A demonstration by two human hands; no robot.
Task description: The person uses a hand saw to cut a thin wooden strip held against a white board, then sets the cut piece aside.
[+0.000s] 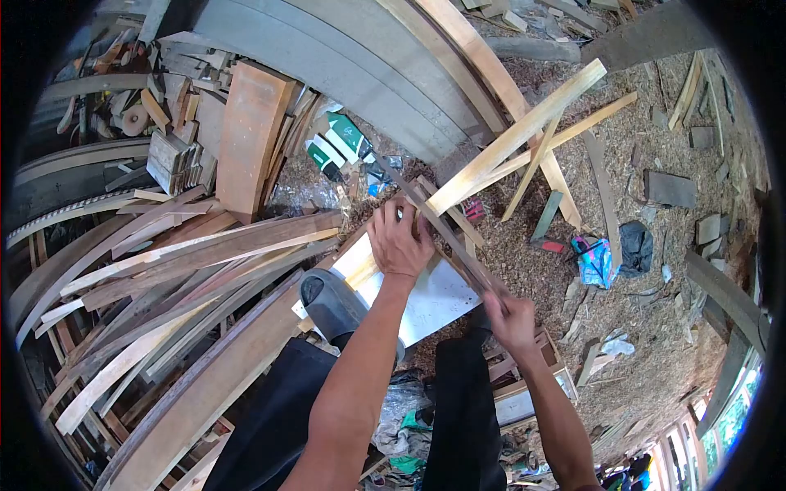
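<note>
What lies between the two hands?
In the head view, parts of a white board and a long dark strip lie between the left hand and the right hand.

the left arm (356,385), bare, reaches forward from the bottom of the view and ends in the left hand (397,245), noted back upward, with fingers bent and parted. the right arm (553,401), also bare, runs forward from the lower right and slants inward toward the left one. the right hand (511,325) is found curled closed, nearer the body than the left and apart from it.
</note>
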